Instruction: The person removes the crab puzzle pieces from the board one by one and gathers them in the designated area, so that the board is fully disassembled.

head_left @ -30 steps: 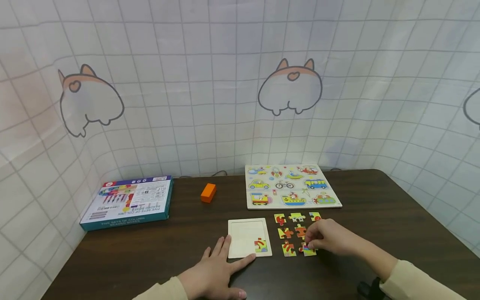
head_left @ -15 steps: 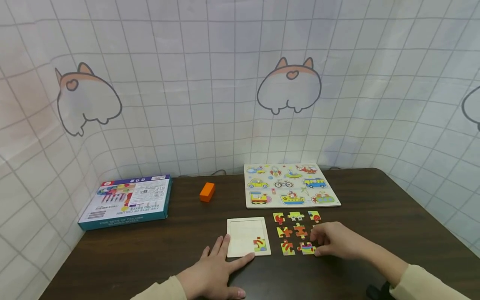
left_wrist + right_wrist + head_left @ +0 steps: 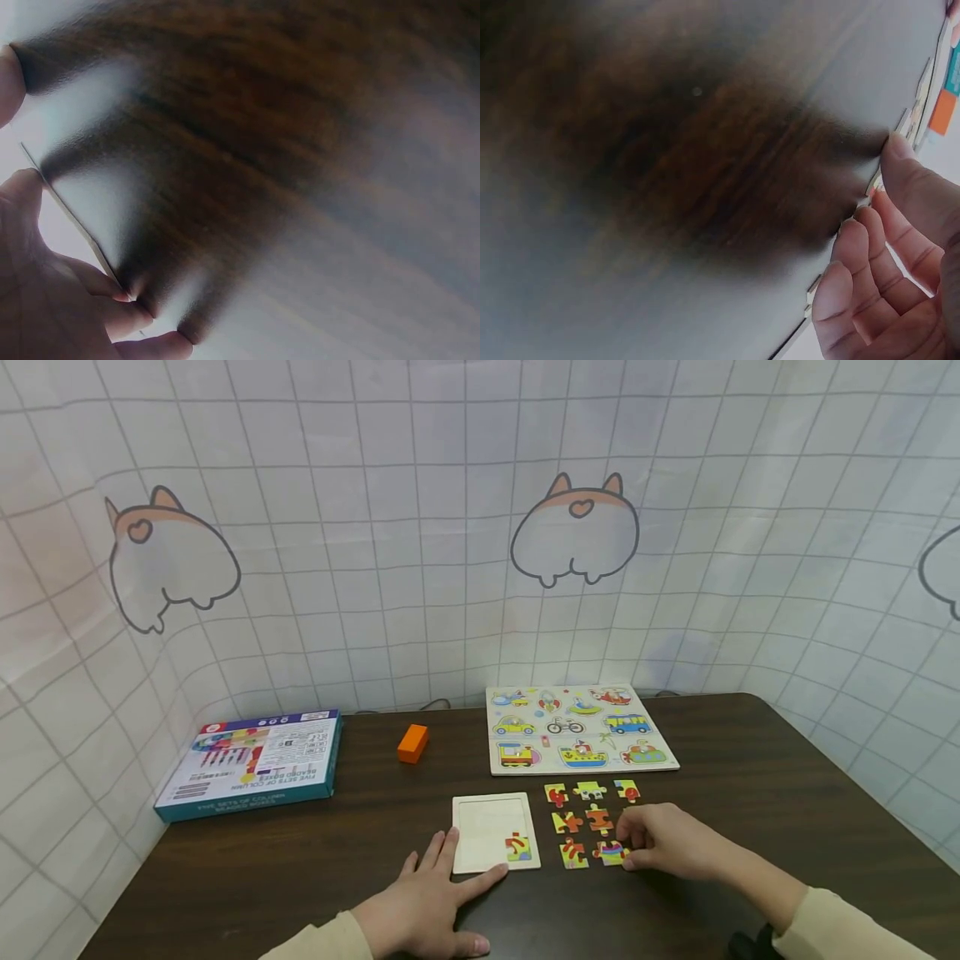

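My left hand [image 3: 423,906] lies spread on the table, index finger and thumb side touching the near and left edges of a square wooden puzzle tray [image 3: 480,822]. One jigsaw piece [image 3: 517,847] sits in the tray's near right corner. To the right, several loose jigsaw pieces [image 3: 598,820] lie in rows. My right hand [image 3: 667,839], fingers curled down, is at the right edge of the rainbow jigsaw piece [image 3: 611,853]. Its thumb [image 3: 902,150] and index fingertips stand apart; whether they pinch that piece is hidden. The hand covers the table just beyond it.
A white picture board [image 3: 581,735] with vehicles lies behind the loose pieces. An orange block [image 3: 413,744] stands further left. At the far left lies a flat boxed toy [image 3: 251,768]. A white checked curtain [image 3: 420,568] closes off the table's back and sides.
My right hand first covered the rainbow piece, drew off to the right, then came back slightly left to its edge. The left hand and the tray have stayed put.
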A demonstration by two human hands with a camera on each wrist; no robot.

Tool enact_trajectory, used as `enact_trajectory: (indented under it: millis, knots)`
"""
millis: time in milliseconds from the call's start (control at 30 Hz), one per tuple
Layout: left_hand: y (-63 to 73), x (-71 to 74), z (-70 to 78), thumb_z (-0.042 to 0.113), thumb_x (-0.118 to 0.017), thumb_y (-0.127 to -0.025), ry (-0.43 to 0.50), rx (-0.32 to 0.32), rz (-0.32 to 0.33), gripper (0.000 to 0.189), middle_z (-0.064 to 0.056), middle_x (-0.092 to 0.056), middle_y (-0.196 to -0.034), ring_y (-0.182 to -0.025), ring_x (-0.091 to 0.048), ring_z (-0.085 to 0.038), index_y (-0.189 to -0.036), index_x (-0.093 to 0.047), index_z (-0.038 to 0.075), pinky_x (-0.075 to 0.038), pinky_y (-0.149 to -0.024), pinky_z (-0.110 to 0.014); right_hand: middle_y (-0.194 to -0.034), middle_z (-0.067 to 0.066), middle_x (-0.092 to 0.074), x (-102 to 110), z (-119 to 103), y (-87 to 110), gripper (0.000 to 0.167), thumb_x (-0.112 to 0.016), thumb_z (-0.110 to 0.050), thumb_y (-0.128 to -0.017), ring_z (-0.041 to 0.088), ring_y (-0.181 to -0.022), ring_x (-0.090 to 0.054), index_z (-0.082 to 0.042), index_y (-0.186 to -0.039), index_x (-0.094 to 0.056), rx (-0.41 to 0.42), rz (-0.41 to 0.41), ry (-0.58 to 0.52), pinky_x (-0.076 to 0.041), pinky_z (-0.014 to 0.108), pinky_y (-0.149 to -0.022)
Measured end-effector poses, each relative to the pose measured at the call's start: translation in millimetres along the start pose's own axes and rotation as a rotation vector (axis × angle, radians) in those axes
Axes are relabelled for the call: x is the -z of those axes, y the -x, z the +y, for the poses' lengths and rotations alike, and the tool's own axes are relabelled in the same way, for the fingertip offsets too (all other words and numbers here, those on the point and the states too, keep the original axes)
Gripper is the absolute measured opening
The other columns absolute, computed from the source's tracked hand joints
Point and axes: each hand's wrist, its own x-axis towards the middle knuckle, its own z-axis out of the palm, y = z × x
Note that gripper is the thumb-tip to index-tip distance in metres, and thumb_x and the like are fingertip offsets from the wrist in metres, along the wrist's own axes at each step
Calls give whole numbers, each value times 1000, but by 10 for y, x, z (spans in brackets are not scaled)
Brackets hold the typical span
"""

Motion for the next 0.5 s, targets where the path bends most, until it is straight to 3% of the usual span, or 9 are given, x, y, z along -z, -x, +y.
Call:
enact_trajectory:
  millis: [333, 500]
  knots:
    - [27, 41, 38, 63, -70, -87, -17, 13, -6, 75, -23, -10, -170, -156, -13, -45, -152, -31, 61, -23, -117, -72, -75, -10, -60, -3, -6, -18, 22, -84, -23, -85, 0, -65, -51, -12, -97, -68, 20, 21, 27, -45, 23, -60]
    - [-53, -36, -40, 68, -69, -85, -19, 2, 6, 76, -22, -8, -171, -156, -12, -45, -150, -28, 65, -22, -116, -73, -75, -9, -61, -2, -10, -17, 22, -84, -22, -85, 0, -65, -52, -11, -97, -68, 11, 15, 18, -45, 23, -60]
